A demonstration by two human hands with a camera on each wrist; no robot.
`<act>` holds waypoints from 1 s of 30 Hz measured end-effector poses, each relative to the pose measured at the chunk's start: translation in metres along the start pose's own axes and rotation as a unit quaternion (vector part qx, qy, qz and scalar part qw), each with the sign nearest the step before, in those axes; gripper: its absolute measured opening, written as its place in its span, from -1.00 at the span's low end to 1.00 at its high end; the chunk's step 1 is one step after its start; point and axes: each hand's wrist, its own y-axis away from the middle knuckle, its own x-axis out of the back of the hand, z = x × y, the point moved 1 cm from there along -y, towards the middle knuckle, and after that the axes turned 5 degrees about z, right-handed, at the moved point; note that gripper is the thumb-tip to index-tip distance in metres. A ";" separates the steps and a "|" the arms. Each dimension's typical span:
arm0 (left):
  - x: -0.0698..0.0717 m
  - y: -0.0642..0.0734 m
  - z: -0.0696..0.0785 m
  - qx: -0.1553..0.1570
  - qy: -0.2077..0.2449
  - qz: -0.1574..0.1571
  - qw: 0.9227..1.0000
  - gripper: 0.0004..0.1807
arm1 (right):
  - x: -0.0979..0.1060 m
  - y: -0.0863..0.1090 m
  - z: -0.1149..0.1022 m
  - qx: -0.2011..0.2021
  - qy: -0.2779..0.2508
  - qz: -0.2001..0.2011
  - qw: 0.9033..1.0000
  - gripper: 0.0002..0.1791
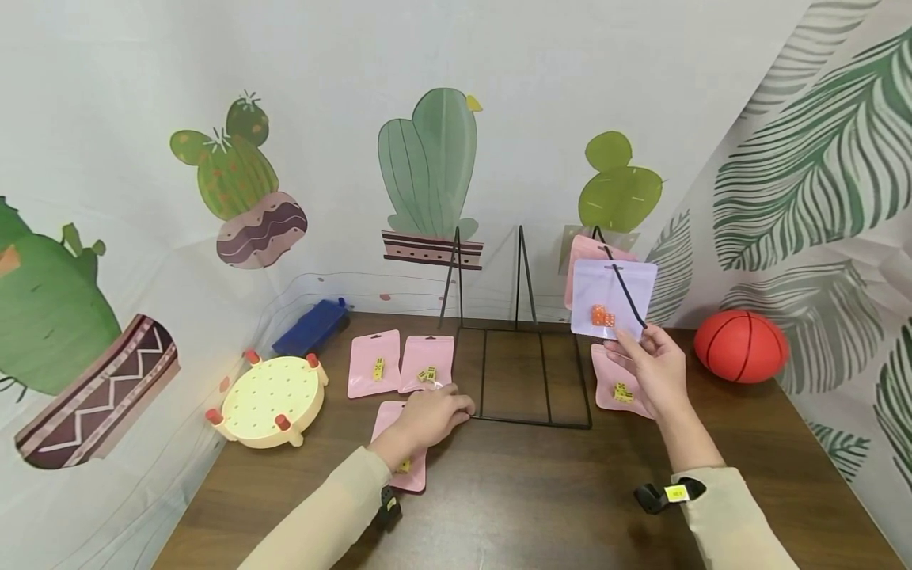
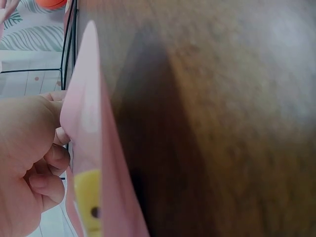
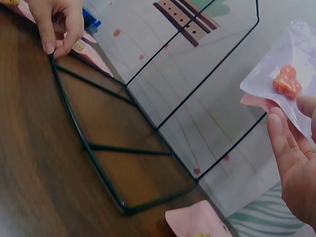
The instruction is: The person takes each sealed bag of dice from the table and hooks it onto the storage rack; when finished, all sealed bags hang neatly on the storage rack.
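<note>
A black wire rack (image 1: pixel 545 376) stands on the table with its hooks sloping forward. My left hand (image 1: pixel 435 416) pinches the rack's front left corner; the right wrist view shows this hand (image 3: pixel 59 22) there too. A lilac zip bag (image 1: pixel 587 289) with orange dice (image 1: pixel 602 316) hangs by its slot on the right hook (image 1: pixel 628 297). The thumb and fingers of my right hand (image 1: pixel 659 372) pinch the bag's lower right part, close to the hook's tip. Behind it on that hook is a pink bag (image 1: pixel 575 257). Beside my left hand, a pink bag (image 2: pixel 84 108) fills the left wrist view's foreground.
Pink bags with yellow dice lie left of the rack (image 1: pixel 363 376), and another pink bag (image 1: pixel 606 368) lies to its right. A red ball (image 1: pixel 741 344) is at the far right. At left are a cream pegged toy (image 1: pixel 271 400) and a blue object (image 1: pixel 309 326). Behind is a patterned cloth backdrop.
</note>
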 end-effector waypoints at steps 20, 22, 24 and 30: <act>0.006 -0.002 0.002 0.010 -0.002 -0.012 1.000 -0.90 | 0.057 0.006 0.014 -0.020 0.323 0.076 0.943 -0.66; 0.005 -0.002 0.002 0.010 -0.002 -0.009 1.000 -0.91 | 0.062 0.006 0.017 -0.023 0.365 0.075 0.928 -0.57; 0.005 -0.002 0.001 0.011 -0.002 -0.008 1.000 -0.91 | 0.066 0.006 0.021 -0.034 0.402 0.069 0.912 -0.48; 0.004 -0.002 0.001 0.014 0.001 -0.013 1.000 -0.91 | 0.073 0.007 0.034 -0.053 0.481 0.028 0.875 -0.31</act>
